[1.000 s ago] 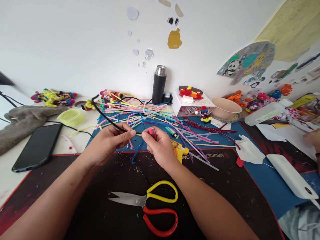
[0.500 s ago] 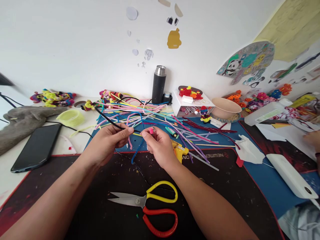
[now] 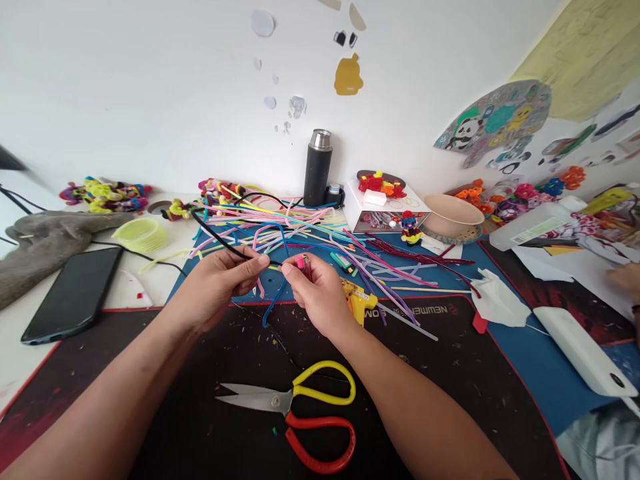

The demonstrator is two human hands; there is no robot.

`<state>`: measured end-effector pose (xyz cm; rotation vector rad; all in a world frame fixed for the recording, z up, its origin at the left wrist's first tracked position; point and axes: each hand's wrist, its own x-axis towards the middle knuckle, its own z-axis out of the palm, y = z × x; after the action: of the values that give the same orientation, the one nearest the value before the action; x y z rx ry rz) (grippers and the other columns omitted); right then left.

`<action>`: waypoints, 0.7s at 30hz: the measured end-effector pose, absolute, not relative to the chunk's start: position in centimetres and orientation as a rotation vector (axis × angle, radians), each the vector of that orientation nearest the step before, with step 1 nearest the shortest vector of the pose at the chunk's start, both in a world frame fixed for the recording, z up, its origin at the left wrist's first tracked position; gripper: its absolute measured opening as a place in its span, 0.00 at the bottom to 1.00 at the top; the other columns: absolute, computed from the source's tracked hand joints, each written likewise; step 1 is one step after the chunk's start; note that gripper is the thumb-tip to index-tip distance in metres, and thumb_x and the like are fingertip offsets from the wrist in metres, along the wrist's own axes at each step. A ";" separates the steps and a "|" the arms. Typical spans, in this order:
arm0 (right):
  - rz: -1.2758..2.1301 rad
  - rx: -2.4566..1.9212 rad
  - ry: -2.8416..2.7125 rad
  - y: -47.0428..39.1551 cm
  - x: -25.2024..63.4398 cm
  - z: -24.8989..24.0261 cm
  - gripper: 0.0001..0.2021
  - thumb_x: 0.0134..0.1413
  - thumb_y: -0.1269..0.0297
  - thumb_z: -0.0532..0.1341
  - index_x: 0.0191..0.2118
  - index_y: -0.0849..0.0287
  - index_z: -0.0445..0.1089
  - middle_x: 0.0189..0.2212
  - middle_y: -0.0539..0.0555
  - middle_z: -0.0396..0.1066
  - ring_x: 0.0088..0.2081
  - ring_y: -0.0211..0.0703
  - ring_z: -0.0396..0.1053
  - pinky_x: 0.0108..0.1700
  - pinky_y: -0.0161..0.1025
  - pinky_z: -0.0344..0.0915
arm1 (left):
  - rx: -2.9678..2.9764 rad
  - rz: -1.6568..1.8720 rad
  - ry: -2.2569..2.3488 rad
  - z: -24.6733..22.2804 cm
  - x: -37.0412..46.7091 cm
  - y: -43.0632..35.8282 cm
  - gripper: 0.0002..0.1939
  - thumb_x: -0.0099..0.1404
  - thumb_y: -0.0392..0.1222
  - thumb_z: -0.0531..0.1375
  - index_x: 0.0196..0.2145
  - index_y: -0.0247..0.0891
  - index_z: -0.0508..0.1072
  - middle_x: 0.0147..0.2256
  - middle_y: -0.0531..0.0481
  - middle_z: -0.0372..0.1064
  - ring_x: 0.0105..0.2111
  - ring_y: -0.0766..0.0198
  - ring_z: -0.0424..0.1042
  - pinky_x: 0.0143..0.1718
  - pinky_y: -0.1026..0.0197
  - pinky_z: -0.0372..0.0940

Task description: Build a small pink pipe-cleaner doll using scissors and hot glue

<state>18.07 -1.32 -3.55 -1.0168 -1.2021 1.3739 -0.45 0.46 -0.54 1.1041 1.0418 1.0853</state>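
A black pipe cleaner (image 3: 217,235) stretches from the back left into my left hand (image 3: 227,280), pinched between thumb and fingers. Its thin end reaches across the small gap to my right hand (image 3: 320,287), whose thumb and forefinger are closed at the tip. Tucked in the curled fingers of that hand is what looks like a lighter (image 3: 303,263), with a pink button and metal top; its body is hidden. Blue pipe cleaners (image 3: 273,310) lie beyond and below the gap. Scissors (image 3: 283,400) with one yellow and one red handle rest, blades slightly parted, on the dark mat nearer to me.
Loose coloured pipe cleaners (image 3: 320,233) spread behind my hands. A yellow glue gun (image 3: 361,301) lies beside my right wrist. A black flask (image 3: 317,170) and white box (image 3: 380,210) stand by the wall. A phone (image 3: 75,293) lies left; another person's hand (image 3: 627,280) shows far right.
Almost nothing differs. My hands keep their grip on the black pipe cleaner, with only a very slight shift of the fingers.
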 end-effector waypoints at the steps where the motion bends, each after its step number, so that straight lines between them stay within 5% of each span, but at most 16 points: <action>1: 1.370 -1.014 -1.205 -1.3 18.1 -3.6 0.20 0.62 0.42 0.69 0.37 0.55 0.72 0.22 0.42 0.57 0.22 0.35 0.51 0.26 0.37 0.49 | 1.102 1.083 1.042 -0.5 -0.4 0.4 0.26 0.52 0.59 0.82 0.27 0.37 0.75 0.18 0.60 0.57 0.20 0.71 0.51 0.21 0.64 0.48; 21: 1.510 -0.959 -1.089 -1.1 17.9 -3.4 0.24 0.54 0.38 0.73 0.37 0.55 0.71 0.19 0.38 0.51 0.20 0.33 0.46 0.23 0.35 0.43 | 1.056 1.060 0.999 -0.9 -0.3 0.5 0.29 0.55 0.57 0.80 0.22 0.39 0.68 0.19 0.59 0.54 0.21 0.71 0.51 0.21 0.66 0.49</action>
<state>17.87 -1.12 -3.44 -0.9585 -1.0886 1.5100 -0.28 0.46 -0.86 1.0555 0.9988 1.0601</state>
